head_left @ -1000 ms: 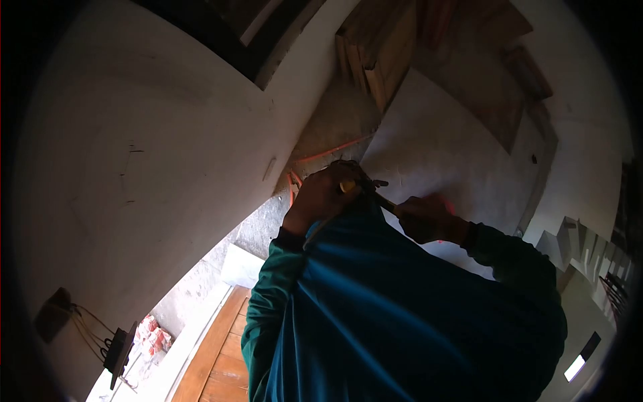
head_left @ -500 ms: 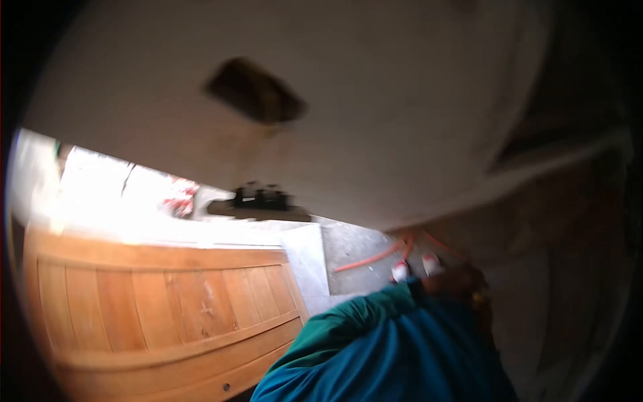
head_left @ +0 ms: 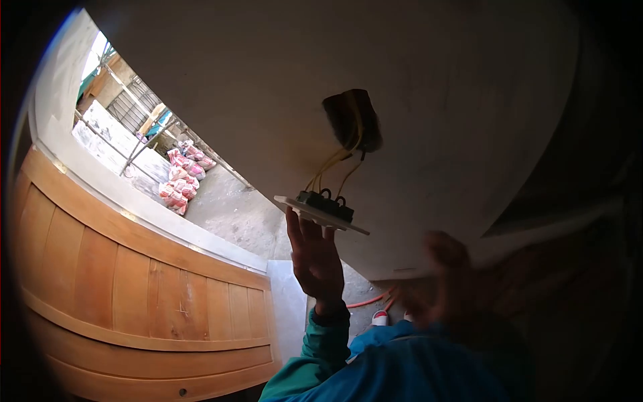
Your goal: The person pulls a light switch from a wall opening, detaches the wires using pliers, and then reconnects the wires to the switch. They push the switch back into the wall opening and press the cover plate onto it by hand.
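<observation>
Left hand (head_left: pixel 317 262) has fingers extended and slightly parted, touching the switch plate (head_left: pixel 321 216) at their tips, with wires (head_left: pixel 326 167) above; right hand (head_left: pixel 450 271) (blurred) stands apart, grip undeterminable.

A person's left hand (head_left: pixel 317 268) is raised, fingers (head_left: pixel 295 231) extended upward and palm lengthened above a bare wrist (head_left: pixel 329 307), the sleeved forearm (head_left: pixel 325 348) climbing from below. The right hand (head_left: pixel 447 264), blurred and in shadow, is lifted apart from the left, its fingers too indistinct to read.
</observation>
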A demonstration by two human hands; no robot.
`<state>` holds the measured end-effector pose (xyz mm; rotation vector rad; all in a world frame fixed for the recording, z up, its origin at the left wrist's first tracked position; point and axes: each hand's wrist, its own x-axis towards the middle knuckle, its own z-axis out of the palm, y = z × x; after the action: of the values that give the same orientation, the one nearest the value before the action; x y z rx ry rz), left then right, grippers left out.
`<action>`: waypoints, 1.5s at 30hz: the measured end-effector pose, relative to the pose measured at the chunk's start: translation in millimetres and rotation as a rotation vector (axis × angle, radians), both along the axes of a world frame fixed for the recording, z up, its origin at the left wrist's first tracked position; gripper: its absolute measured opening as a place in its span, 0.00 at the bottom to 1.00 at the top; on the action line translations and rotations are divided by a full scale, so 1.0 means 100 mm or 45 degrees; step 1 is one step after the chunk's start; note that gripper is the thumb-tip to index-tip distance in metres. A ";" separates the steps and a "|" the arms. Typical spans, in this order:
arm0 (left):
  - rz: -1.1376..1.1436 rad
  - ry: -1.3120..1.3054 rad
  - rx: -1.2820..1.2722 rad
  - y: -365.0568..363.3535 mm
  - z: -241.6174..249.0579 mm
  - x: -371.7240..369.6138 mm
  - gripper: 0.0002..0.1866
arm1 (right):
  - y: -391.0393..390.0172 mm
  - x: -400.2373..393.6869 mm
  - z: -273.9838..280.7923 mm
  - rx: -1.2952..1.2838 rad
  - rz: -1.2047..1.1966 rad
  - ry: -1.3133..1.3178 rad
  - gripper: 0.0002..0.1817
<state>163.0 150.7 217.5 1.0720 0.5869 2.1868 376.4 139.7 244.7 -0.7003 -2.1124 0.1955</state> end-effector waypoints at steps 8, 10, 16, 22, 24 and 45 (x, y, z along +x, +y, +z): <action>-0.356 0.412 -0.037 -0.18 0.35 0.00 0.31 | 0.49 -0.71 0.51 0.189 -0.172 0.268 0.53; 0.103 0.931 0.084 0.14 0.41 -0.15 0.29 | 0.71 -0.64 0.54 0.118 -0.133 0.346 0.53; 0.893 1.577 0.329 0.72 0.85 -0.25 0.29 | 1.05 -0.64 0.56 0.078 0.047 0.829 0.47; 1.161 1.497 0.611 1.03 0.88 -0.20 0.23 | 1.13 -0.67 0.60 0.125 0.044 0.845 0.48; 1.222 1.453 0.516 1.05 0.87 -0.13 0.20 | 1.17 -0.65 0.64 0.226 0.013 0.814 0.50; 1.179 1.437 0.329 0.93 0.77 0.07 0.22 | 1.07 -0.59 0.45 0.383 -0.166 0.733 0.54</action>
<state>170.1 243.5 294.5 2.5870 1.5422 2.1687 317.5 247.2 289.6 -0.5208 -1.4989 0.0010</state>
